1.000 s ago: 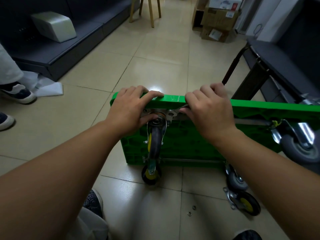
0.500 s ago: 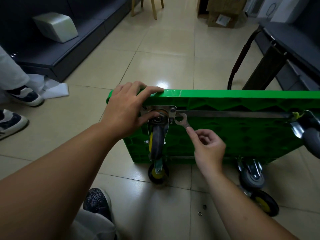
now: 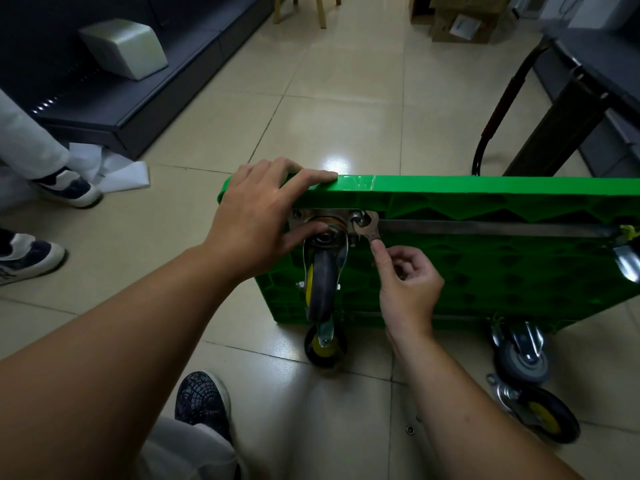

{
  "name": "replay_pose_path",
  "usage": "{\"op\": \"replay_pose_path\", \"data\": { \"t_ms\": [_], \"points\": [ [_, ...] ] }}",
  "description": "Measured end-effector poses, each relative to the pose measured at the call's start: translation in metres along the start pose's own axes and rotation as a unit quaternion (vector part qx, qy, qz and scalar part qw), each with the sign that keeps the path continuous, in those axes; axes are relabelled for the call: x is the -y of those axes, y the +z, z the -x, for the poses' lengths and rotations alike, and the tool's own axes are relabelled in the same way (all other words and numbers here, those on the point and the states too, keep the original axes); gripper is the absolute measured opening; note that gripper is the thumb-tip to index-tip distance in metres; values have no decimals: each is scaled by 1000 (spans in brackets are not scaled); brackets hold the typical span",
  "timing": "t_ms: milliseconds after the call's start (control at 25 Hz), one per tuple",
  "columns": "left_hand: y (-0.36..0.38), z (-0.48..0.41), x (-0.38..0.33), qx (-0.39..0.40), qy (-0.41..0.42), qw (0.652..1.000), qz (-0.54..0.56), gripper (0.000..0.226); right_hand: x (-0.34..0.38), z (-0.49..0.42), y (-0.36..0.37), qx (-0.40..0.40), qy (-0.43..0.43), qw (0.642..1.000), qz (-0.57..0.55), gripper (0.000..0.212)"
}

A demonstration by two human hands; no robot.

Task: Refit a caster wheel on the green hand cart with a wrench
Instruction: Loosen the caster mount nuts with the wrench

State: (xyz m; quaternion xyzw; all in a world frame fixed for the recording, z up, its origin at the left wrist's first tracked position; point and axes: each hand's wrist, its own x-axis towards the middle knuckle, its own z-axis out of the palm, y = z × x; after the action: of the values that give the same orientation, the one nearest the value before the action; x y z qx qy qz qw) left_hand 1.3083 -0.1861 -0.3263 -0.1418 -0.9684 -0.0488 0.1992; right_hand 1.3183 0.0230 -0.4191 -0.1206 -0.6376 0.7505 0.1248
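The green hand cart [image 3: 485, 271] stands on its long edge, underside facing me. A caster wheel [image 3: 323, 282] with a grey tyre hangs from a metal plate at the cart's upper left corner. My left hand [image 3: 263, 223] grips the top edge there, thumb pressed on the caster's swivel. My right hand [image 3: 405, 282] pinches the handle of a small open-end wrench [image 3: 369, 230], whose jaw sits on the bolt at the plate's right corner.
A loose caster [image 3: 540, 410] with a yellow hub lies on the tile floor at lower right, small nuts [image 3: 410, 428] near it. My shoe [image 3: 202, 400] is under the left arm. Another person's shoes [image 3: 69, 188] stand at left beside a dark bench [image 3: 145, 84]. A black frame [image 3: 554, 109] is behind the cart.
My right hand came off the cart's top edge, dropped below the plate and now holds the wrench, bringing its jaw up onto the right corner bolt. The left hand stayed put.
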Motion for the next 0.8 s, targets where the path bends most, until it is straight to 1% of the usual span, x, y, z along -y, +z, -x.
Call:
{"op": "replay_pose_path", "data": {
  "t_ms": [240, 360, 480, 560, 600, 680, 800],
  "points": [
    [1, 2, 0, -10, 2, 1000, 2, 62, 0, 7, 2, -9, -32, 999, 30, 26],
    [2, 2, 1, -12, 3, 1000, 3, 63, 1, 5, 8, -9, -76, 993, 90, 25],
    [2, 2, 0, -15, 5, 1000, 5, 63, 12, 3, 2, -14, -96, 987, 125, 26],
    [3, 1, 0, -19, 5, 1000, 6, 63, 29, -6, -11, -2, -122, 974, 189, 30],
    [3, 0, 0, -20, 4, 1000, 8, 63, 43, -12, -17, 10, -141, 959, 246, 33],
    [3, 0, 1, -21, -1, 1000, 13, 63, 76, -25, -22, 47, -183, 905, 381, 40],
    [4, 1, 0, -22, 0, 1000, 19, 62, 122, -28, -12, 68, -267, 790, 547, 45]
  ]
}}
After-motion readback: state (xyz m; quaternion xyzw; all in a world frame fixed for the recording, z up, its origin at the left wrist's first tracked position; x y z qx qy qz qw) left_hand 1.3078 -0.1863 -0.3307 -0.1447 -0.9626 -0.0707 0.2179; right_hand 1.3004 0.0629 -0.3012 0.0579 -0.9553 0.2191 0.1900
